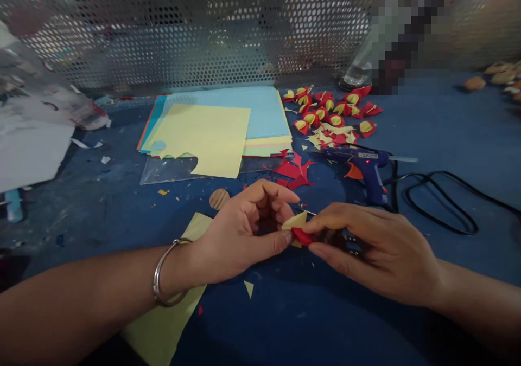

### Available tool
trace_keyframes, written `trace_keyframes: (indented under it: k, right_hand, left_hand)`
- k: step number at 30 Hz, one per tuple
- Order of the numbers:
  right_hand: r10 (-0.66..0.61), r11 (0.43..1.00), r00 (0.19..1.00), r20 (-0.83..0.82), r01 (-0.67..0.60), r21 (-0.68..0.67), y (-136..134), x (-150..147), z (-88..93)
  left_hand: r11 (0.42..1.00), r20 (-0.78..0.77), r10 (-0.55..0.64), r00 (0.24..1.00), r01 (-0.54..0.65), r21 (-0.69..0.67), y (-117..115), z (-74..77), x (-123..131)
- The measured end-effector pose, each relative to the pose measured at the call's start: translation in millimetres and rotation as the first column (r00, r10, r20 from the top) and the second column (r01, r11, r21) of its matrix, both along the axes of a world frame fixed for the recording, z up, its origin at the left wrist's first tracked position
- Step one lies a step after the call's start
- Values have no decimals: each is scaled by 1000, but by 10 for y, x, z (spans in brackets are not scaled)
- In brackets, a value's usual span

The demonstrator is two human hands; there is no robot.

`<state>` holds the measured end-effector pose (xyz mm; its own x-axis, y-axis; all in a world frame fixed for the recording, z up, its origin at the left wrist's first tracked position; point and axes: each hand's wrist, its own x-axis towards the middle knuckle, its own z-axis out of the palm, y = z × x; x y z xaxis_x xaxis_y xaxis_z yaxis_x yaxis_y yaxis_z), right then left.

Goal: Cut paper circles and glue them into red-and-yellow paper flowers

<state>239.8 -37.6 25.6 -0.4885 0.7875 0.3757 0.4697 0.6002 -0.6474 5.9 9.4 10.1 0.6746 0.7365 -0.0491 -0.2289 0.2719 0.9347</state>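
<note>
A small folded piece of red and yellow paper (301,236) is held between both hands near the middle of the view. My left hand (248,225) has its thumb on the left side of the piece, with its other fingers curled above. From the right, my right hand (366,249) pinches the red part between thumb and fingertips. A thin dark tip shows just above the paper; what it belongs to is hidden. Under my left wrist lies a yellow sheet (163,328). A round wooden disc (218,198) sits behind my left hand.
Coloured sheets (264,111) lie near the perforated metal panel (244,35). Red-yellow paper pieces (336,120) and red scraps (295,169) are right of them. A blue glue gun (368,162) with a black cord (443,228) lies behind my right hand. White paper (32,143) is at left.
</note>
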Motion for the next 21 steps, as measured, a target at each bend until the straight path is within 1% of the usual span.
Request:
trace_keyframes:
  k: [6, 10, 15, 19, 21]
  right_hand:
    - [-10, 1000, 1000, 18, 9, 20, 25, -30, 4]
    - [-26, 998, 999, 41, 23, 61, 45, -47, -4]
    - [-122, 989, 990, 72, 115, 97, 36, -49, -33]
    - [-199, 977, 978, 66, 193, 94, 34, -46, -38]
    - [-213, 974, 975, 67, 207, 88, 40, -42, -43]
  left_hand:
    - [998, -77, 41, 996, -45, -52, -12, 45, 26]
    - [996, -118, 75, 990, -79, -29, -43, 31, 44]
    - [995, -111, 89, 990, -94, -43, -73, -20, 59]
    - [984, -161, 160, 974, -170, -54, -50, -3, 60]
    - [975, -175, 196, 965, -211, -68, -43, 17, 58]
